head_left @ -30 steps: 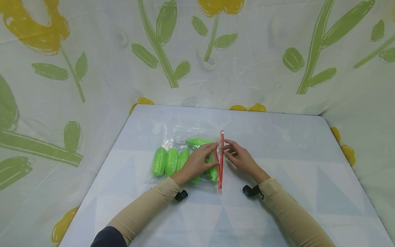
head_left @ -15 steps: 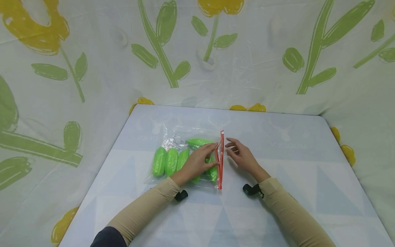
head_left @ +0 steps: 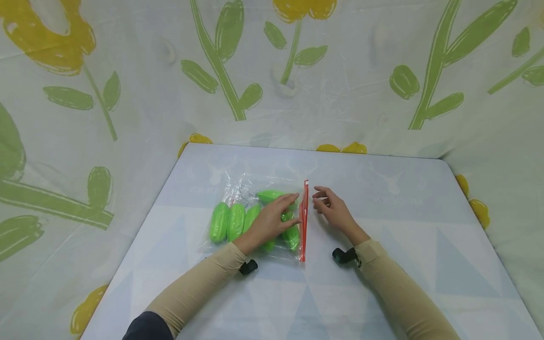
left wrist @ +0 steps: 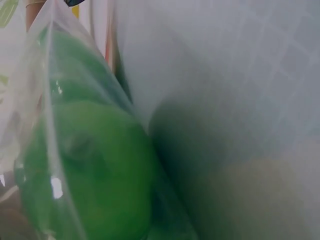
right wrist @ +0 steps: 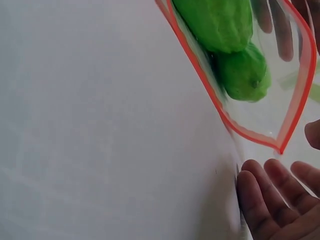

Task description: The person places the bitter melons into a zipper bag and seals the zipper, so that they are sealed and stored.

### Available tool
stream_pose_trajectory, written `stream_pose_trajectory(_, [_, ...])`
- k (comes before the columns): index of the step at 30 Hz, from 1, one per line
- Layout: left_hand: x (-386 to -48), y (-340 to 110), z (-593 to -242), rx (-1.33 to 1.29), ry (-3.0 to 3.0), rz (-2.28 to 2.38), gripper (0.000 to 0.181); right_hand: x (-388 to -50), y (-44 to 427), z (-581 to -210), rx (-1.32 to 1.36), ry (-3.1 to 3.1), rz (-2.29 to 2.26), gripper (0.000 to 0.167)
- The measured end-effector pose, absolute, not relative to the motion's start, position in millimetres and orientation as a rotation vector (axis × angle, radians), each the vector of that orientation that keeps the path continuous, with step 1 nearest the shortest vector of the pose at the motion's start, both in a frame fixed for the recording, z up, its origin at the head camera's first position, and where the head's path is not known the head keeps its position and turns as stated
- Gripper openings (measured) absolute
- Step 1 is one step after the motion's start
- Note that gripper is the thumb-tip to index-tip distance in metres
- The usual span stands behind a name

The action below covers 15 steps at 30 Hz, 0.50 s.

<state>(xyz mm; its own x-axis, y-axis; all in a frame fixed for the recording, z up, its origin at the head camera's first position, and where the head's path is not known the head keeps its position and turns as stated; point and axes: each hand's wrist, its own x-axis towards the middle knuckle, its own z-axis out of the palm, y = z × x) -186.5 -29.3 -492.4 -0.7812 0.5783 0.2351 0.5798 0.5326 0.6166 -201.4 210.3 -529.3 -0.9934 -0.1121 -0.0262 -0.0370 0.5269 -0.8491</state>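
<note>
A clear zip bag (head_left: pixel 255 182) with a red zip edge (head_left: pixel 304 222) lies on the table, its mouth towards the right. Inside are several bright green, oblong, vegetable-like pieces (head_left: pixel 218 222); in the right wrist view two green pieces (right wrist: pixel 245 72) show through the gaping, red-rimmed mouth. My left hand (head_left: pixel 272 217) lies over the bag's right part, fingers loosely extended, thumb beside the red edge. It covers some of the pieces. My right hand (head_left: pixel 335 208) hovers just right of the mouth, apart from it, fingers relaxed and holding nothing. The left wrist view shows a green piece (left wrist: pixel 95 165) through the plastic.
The pale table (head_left: pixel 382 283) has a faint triangle pattern. A flower-printed curtain (head_left: pixel 348 94) hangs around its back and sides. Black wrist cameras, such as the right one (head_left: pixel 343 256), sit low at both sleeves.
My right hand has drawn slightly away from the bag's red edge. My left fingers have come off the near lip of the mouth, and the two red lips now lie closer together in the head view.
</note>
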Motion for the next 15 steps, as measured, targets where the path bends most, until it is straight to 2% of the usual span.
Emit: stream_pose_trajectory(15, [-195, -37, -483, -1.104, -2.733, -0.911, 0.071, -221, 203, -523, -0.093, 2.566, -1.603, 0.056])
